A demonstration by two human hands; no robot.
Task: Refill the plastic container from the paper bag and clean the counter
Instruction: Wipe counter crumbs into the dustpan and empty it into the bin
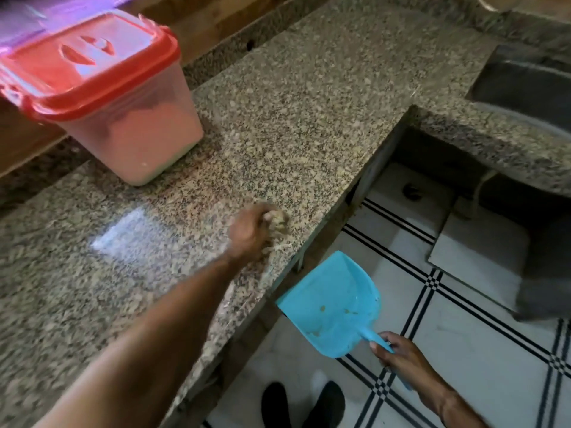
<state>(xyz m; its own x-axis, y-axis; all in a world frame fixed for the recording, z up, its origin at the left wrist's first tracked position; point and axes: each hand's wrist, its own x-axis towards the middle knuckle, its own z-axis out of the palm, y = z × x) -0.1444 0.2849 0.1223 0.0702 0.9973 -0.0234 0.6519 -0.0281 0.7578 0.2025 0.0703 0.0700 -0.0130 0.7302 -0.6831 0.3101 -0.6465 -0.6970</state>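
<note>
A clear plastic container (133, 118) with a closed red lid stands at the back left of the granite counter (309, 103), filled with pale powder. My left hand (251, 233) rests on the counter near its front edge, shut on a small beige cloth or sponge. A thin white film of powder (123, 233) lies on the counter to the left of that hand. Below the counter edge my right hand (398, 353) grips the handle of a blue dustpan (333, 307), which holds a few crumbs. No paper bag is in view.
A steel sink (525, 84) is set into the counter at the right. The counter steps back there, leaving a gap down to the floor. White tiled floor with black stripes (463, 350) lies below, and my dark shoes (302, 403) stand near the cabinet.
</note>
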